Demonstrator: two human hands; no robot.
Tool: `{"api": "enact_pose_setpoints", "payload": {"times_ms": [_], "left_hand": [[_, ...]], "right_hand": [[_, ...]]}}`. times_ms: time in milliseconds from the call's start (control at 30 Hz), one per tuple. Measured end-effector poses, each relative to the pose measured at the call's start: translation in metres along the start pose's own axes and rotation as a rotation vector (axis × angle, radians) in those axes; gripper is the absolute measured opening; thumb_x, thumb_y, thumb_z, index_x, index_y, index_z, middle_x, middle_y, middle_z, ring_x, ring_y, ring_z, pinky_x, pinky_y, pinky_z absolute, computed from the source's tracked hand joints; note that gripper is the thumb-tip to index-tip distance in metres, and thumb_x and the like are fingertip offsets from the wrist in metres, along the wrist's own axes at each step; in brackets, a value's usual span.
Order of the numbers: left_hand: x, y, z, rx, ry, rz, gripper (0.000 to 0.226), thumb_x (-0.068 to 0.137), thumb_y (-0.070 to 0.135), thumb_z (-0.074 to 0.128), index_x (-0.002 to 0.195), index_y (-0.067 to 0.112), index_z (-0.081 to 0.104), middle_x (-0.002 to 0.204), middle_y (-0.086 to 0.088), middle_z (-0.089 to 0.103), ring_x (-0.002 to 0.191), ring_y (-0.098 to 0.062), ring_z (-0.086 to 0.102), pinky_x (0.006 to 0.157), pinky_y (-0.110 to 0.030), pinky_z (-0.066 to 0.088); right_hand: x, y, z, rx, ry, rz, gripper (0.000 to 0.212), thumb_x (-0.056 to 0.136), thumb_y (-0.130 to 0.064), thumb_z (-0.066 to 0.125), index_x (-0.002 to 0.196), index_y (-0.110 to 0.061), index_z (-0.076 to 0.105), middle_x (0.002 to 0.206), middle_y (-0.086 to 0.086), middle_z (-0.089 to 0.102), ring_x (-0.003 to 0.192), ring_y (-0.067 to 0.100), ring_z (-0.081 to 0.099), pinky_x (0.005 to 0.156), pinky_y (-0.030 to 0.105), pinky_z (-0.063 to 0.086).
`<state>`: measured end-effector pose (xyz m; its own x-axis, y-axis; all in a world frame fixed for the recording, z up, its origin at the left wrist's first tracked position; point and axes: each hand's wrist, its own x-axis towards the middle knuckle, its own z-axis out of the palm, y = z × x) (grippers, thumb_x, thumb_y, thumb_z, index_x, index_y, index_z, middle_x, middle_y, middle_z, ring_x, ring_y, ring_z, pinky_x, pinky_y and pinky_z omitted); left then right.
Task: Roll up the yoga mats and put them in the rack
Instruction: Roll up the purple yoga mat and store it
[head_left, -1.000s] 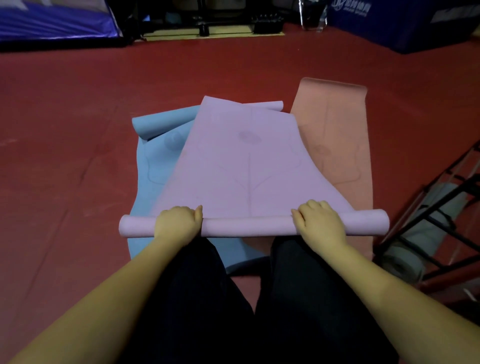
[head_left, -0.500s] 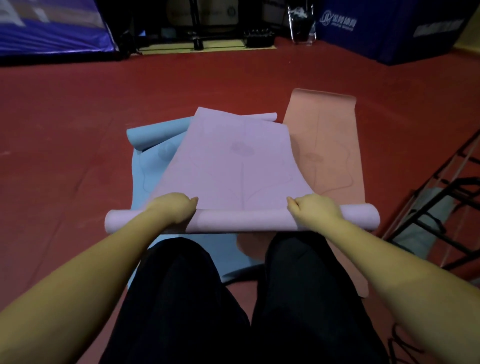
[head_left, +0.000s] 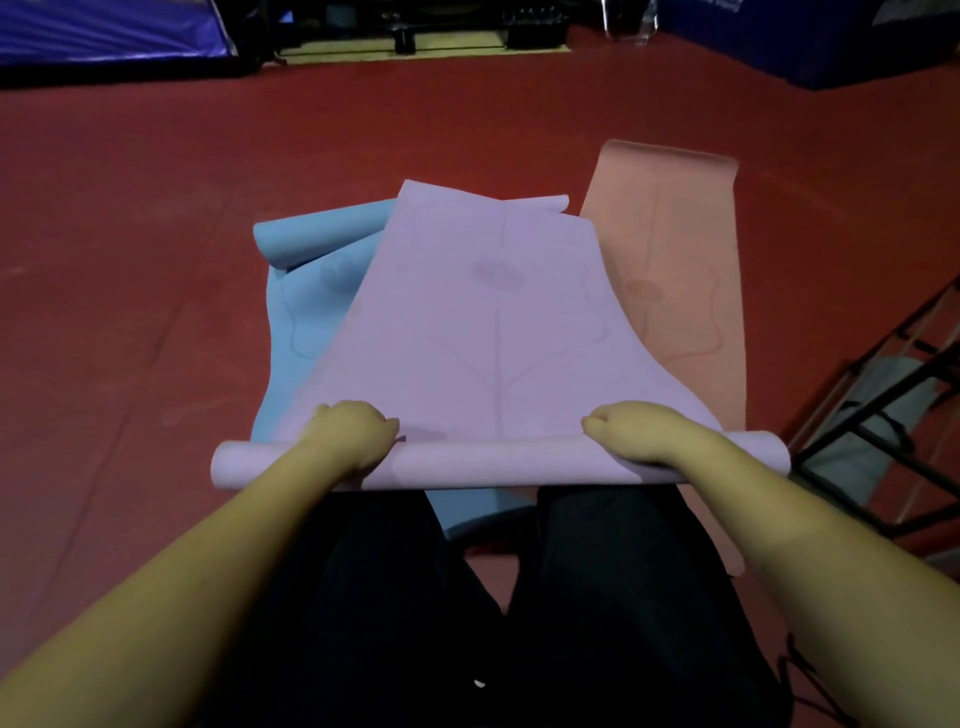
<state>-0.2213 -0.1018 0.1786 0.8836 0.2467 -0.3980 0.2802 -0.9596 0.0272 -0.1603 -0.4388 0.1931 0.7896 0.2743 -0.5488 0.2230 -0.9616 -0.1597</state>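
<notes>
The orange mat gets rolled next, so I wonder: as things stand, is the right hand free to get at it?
Probably not yet: the right hand is gripping the purple mat roll, which also overlaps the orange mat near edge.

three mats lie on the floor (head_left: 130, 312): the middle mat (head_left: 483, 338) overlaps the left mat (head_left: 311, 291), with the right mat (head_left: 680, 270) beside it. its near end is a roll, left hand (head_left: 353, 436) and right hand (head_left: 644, 431) on it. the rack (head_left: 883, 415) stands far right, a rolled mat (head_left: 857, 447) in it.
</notes>
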Motion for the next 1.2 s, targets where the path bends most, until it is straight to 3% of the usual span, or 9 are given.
{"api": "enact_pose_setpoints", "payload": {"times_ms": [167, 300, 467, 567, 667, 867, 1000, 1100, 1200], "left_hand": [[0.01, -0.005, 0.001, -0.049, -0.031, 0.016, 0.042, 0.096, 0.049, 0.044, 0.091, 0.012, 0.065, 0.111, -0.016, 0.065, 0.09, -0.03, 0.051, 0.081, -0.035, 0.043], [0.015, -0.003, -0.002, -0.067, -0.083, 0.01, 0.044, 0.097, 0.046, 0.047, 0.105, 0.007, 0.067, 0.119, -0.017, 0.064, 0.102, -0.033, 0.055, 0.084, -0.035, 0.041], [0.022, 0.004, -0.007, -0.061, -0.182, 0.023, 0.033, 0.094, 0.042, 0.052, 0.106, 0.013, 0.064, 0.124, -0.014, 0.063, 0.096, -0.027, 0.05, 0.085, -0.032, 0.039], [0.028, 0.006, -0.007, -0.036, -0.214, 0.05, 0.022, 0.09, 0.04, 0.054, 0.091, 0.02, 0.062, 0.123, -0.012, 0.065, 0.096, -0.025, 0.052, 0.088, -0.032, 0.041], [0.029, 0.007, -0.008, -0.09, -0.176, 0.031, 0.034, 0.093, 0.044, 0.051, 0.102, 0.015, 0.067, 0.121, -0.014, 0.065, 0.099, -0.028, 0.054, 0.087, -0.034, 0.041], [-0.005, 0.004, -0.002, -0.093, 0.282, 0.044, 0.055, 0.103, 0.046, 0.032, 0.085, 0.009, 0.067, 0.095, -0.013, 0.067, 0.09, -0.034, 0.059, 0.078, -0.037, 0.045], [-0.023, -0.007, 0.031, -0.055, 0.469, 0.153, 0.063, 0.095, 0.051, 0.031, 0.063, 0.01, 0.066, 0.066, -0.011, 0.059, 0.068, -0.036, 0.058, 0.063, -0.038, 0.042], [-0.021, -0.012, 0.038, 0.009, 0.439, 0.194, 0.061, 0.093, 0.051, 0.027, 0.065, 0.012, 0.064, 0.065, -0.009, 0.06, 0.068, -0.035, 0.058, 0.065, -0.039, 0.042], [-0.013, -0.007, 0.02, 0.102, 0.369, 0.176, 0.07, 0.096, 0.053, 0.013, 0.084, 0.015, 0.071, 0.083, -0.009, 0.069, 0.084, -0.034, 0.062, 0.07, -0.039, 0.037]], "right_hand": [[0.0, -0.003, 0.014, 0.022, 0.199, -0.028, 0.04, 0.101, -0.04, 0.032, 0.11, -0.021, 0.066, 0.11, 0.002, 0.052, 0.119, 0.022, 0.045, 0.095, 0.038, 0.042], [-0.02, -0.011, 0.039, 0.022, 0.699, -0.012, 0.032, 0.097, -0.035, 0.051, 0.082, -0.011, 0.066, 0.086, 0.007, 0.06, 0.094, 0.03, 0.055, 0.07, 0.038, 0.045], [-0.034, -0.005, 0.067, -0.09, 0.836, -0.095, 0.043, 0.091, -0.049, 0.04, 0.08, -0.013, 0.06, 0.075, 0.004, 0.057, 0.075, 0.029, 0.053, 0.067, 0.038, 0.043], [-0.032, -0.009, 0.067, -0.128, 0.84, -0.053, 0.042, 0.091, -0.047, 0.039, 0.074, -0.013, 0.058, 0.069, 0.005, 0.057, 0.069, 0.031, 0.055, 0.065, 0.038, 0.042], [-0.021, -0.012, 0.051, -0.139, 0.789, -0.004, 0.042, 0.093, -0.041, 0.037, 0.064, -0.015, 0.052, 0.062, 0.006, 0.057, 0.062, 0.032, 0.057, 0.057, 0.037, 0.039], [-0.002, -0.014, 0.027, -0.151, 0.569, 0.066, 0.045, 0.102, -0.041, 0.031, 0.095, -0.016, 0.068, 0.102, 0.007, 0.07, 0.094, 0.03, 0.063, 0.072, 0.034, 0.038], [0.008, -0.018, 0.009, -0.095, 0.376, 0.09, 0.053, 0.102, -0.042, 0.025, 0.114, -0.016, 0.069, 0.121, 0.013, 0.066, 0.108, 0.031, 0.06, 0.088, 0.034, 0.044], [0.012, -0.019, -0.001, -0.091, 0.255, 0.093, 0.055, 0.101, -0.041, 0.023, 0.123, -0.015, 0.065, 0.13, 0.014, 0.061, 0.115, 0.031, 0.057, 0.095, 0.037, 0.043], [0.013, -0.022, -0.006, -0.074, 0.192, 0.1, 0.056, 0.101, -0.041, 0.023, 0.126, -0.01, 0.062, 0.135, 0.017, 0.058, 0.118, 0.031, 0.055, 0.099, 0.038, 0.042]]}}
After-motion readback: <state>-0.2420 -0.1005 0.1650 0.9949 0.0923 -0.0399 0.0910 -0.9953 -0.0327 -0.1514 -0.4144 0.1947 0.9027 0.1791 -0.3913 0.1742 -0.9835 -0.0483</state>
